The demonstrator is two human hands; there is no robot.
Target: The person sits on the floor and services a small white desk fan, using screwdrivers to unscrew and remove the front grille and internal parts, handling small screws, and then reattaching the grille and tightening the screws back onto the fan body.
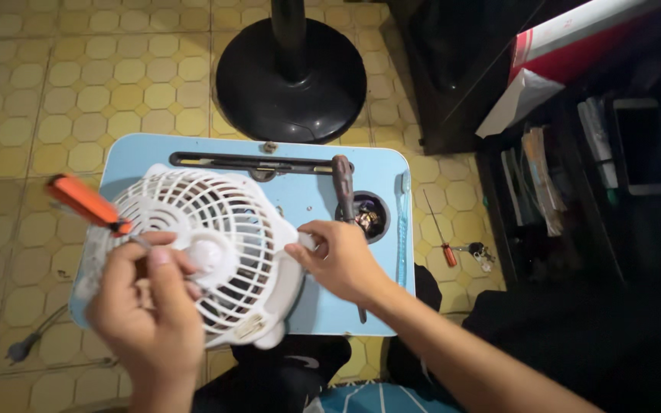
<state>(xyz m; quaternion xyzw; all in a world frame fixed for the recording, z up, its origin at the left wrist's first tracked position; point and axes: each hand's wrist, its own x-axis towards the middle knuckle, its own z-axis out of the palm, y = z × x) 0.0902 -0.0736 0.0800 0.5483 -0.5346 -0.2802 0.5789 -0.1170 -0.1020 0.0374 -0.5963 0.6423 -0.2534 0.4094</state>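
left hand (pixel 151 306) closed in a grip on an orange-handled screwdriver (pixel 86 203), tip set against the white fan grille (pixel 216 222). right hand (pixel 338 256) pinching the grille's right edge, fingers closed on it. grille tilted over the light blue table (pixel 300 153), hiding its left half. black fan base (pixel 291 80) on the tiled floor beyond.

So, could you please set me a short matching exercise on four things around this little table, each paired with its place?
1. orange-handled screwdriver
2. white fan grille
3. black round fan base
4. small red-handled screwdriver

a. on the tiled floor, right of the table
b. in the left hand
c. on the floor beyond the table
d. on the blue table, steadied by the right hand

Pairs: 1-b, 2-d, 3-c, 4-a
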